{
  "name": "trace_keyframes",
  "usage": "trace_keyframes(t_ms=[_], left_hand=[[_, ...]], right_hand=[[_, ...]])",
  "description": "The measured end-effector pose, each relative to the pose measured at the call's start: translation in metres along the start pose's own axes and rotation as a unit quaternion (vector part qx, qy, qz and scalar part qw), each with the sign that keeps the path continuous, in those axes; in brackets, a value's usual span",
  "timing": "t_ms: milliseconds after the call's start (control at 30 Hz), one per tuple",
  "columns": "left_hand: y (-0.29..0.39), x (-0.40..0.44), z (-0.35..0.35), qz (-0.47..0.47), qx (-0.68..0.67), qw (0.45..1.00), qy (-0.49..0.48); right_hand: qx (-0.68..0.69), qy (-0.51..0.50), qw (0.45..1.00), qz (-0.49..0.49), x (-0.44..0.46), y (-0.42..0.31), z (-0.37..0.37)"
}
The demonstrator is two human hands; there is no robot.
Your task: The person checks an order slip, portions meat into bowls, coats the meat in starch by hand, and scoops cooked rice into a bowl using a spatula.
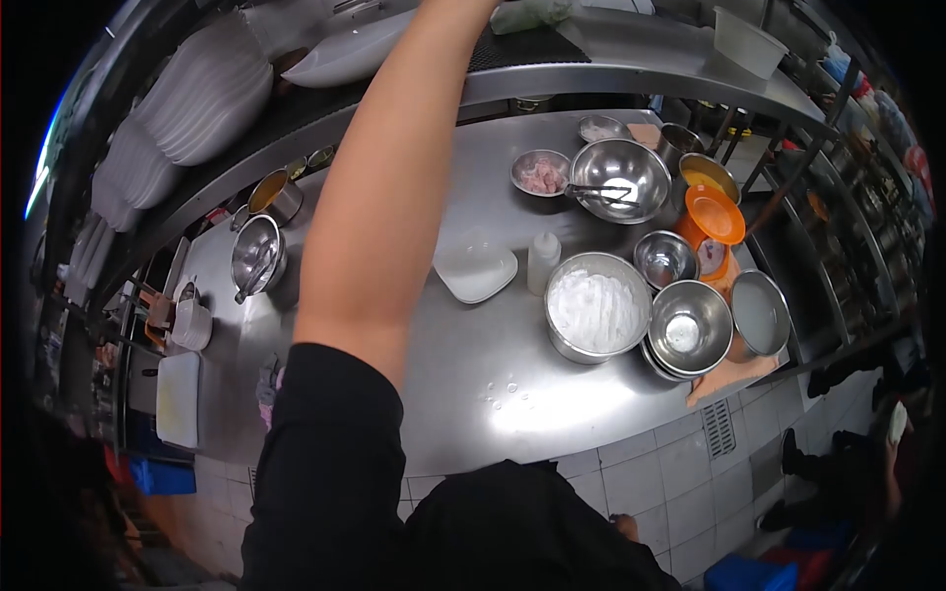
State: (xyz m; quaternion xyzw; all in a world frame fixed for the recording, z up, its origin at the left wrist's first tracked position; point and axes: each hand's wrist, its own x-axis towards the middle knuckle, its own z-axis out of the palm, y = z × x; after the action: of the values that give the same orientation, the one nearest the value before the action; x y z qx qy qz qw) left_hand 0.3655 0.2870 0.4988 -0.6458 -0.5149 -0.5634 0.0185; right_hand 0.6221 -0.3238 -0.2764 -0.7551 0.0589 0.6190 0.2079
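Observation:
My left arm reaches up across the worktop (473, 364) to the top edge of the picture, and its hand is cut off there. At the edge of my black clothing shows a bit of skin that seems to be my right hand (627, 527); its fingers are not clear. Beneath and right of the raised forearm lies a white square dish (475, 268). Beside it stand a white squeeze bottle (544, 262) and a metal pot of white powder or paste (597, 305). Nested metal bowls (690, 327) are to their right.
A shelf edge (631, 79) crosses above the worktop, with stacked white plates (207, 94) at left. Further back are a bowl of pink meat (541, 174) and a large bowl with tongs (636, 167). A white board (178, 399) is at left. Another person's hand (893, 448) shows at right.

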Motion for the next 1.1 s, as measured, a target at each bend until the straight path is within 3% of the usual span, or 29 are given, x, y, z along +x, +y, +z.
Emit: trace_keyframes(t_ms=[33, 100, 167, 233, 300, 367, 433, 500, 533, 567, 600, 633, 667, 700, 733, 767, 833, 900, 933, 1000, 1033, 1067, 1100], left_hand=[[0.001, -0.02, -0.029, 0.045, -0.043, 0.99, -0.125], [0.003, -0.098, -0.075, 0.057, -0.219, 0.966, -0.122], [-0.037, -0.157, -0.097, 0.053, -0.247, 0.951, -0.176], [-0.088, -0.212, -0.091, 0.019, -0.174, 0.956, -0.234], [-0.147, -0.254, -0.051, -0.116, -0.135, 0.939, -0.294], [-0.226, -0.286, 0.009, -0.131, -0.09, 0.939, -0.304], [-0.301, -0.316, 0.064, -0.167, -0.136, 0.928, -0.305], [-0.349, -0.337, 0.092, -0.101, -0.041, 0.95, -0.292], [-0.366, -0.342, 0.099, -0.115, -0.144, 0.933, -0.31], [-0.367, -0.342, 0.102, -0.054, -0.092, 0.947, -0.303], [-0.407, -0.347, 0.127, -0.127, -0.222, 0.907, -0.334], [-0.435, -0.349, 0.143, -0.104, -0.191, 0.912, -0.349], [-0.402, -0.345, 0.124, -0.137, -0.22, 0.894, -0.366], [-0.424, -0.342, 0.132, -0.088, -0.223, 0.88, -0.41], [-0.395, -0.343, 0.115, -0.032, -0.155, 0.915, -0.371], [-0.403, -0.349, 0.114, -0.043, -0.033, 0.966, -0.253], [-0.375, -0.346, 0.1, -0.076, -0.179, 0.971, -0.14], [-0.228, -0.347, 0.036, 0.037, -0.232, 0.968, -0.089], [-0.191, -0.36, 0.026, 0.041, -0.245, 0.964, -0.098], [-0.128, -0.396, 0.02, -0.013, -0.332, 0.908, -0.255], [-0.095, -0.42, 0.019, 0.007, -0.36, 0.873, -0.33], [-0.066, -0.447, 0.025, 0.028, -0.382, 0.832, -0.402], [-0.049, -0.483, 0.049, -0.022, -0.418, 0.77, -0.481]], right_hand=[[0.003, 0.003, 1.0, -0.008, 0.004, -0.007, 0.0], [0.008, 0.009, 0.999, -0.03, 0.011, -0.023, 0.002], [0.009, 0.019, 0.998, -0.061, 0.007, -0.043, 0.007], [0.02, 0.037, 0.995, -0.093, 0.0, -0.064, 0.016], [0.026, 0.046, 0.992, -0.115, -0.011, -0.075, 0.025], [0.019, 0.051, 0.991, -0.126, -0.018, -0.076, 0.027], [0.024, 0.072, 0.989, -0.123, -0.039, -0.069, 0.031], [0.041, 0.099, 0.986, -0.126, -0.062, -0.062, 0.034], [0.049, 0.114, 0.985, -0.123, -0.08, -0.05, 0.035], [0.066, 0.123, 0.984, -0.115, -0.091, -0.034, 0.036], [0.087, 0.134, 0.981, -0.108, -0.095, -0.017, 0.036], [0.1, 0.145, 0.98, -0.096, -0.097, 0.003, 0.037], [0.109, 0.154, 0.979, -0.082, -0.101, 0.028, 0.035], [0.149, 0.185, 0.969, -0.068, -0.11, 0.055, 0.031], [0.138, 0.194, 0.97, -0.044, -0.105, 0.076, 0.027], [0.125, 0.198, 0.972, -0.015, -0.113, 0.097, 0.027], [0.161, 0.234, 0.958, 0.029, -0.117, 0.154, 0.02], [0.186, 0.254, 0.947, 0.07, -0.119, 0.202, 0.022], [0.24, 0.279, 0.926, 0.085, -0.122, 0.222, 0.023], [0.3, 0.307, 0.898, 0.093, -0.112, 0.248, 0.011], [0.341, 0.344, 0.871, 0.087, -0.114, 0.258, 0.007], [0.378, 0.378, 0.841, 0.081, -0.113, 0.268, 0.0], [0.383, 0.381, 0.838, 0.08, -0.109, 0.275, -0.011]])
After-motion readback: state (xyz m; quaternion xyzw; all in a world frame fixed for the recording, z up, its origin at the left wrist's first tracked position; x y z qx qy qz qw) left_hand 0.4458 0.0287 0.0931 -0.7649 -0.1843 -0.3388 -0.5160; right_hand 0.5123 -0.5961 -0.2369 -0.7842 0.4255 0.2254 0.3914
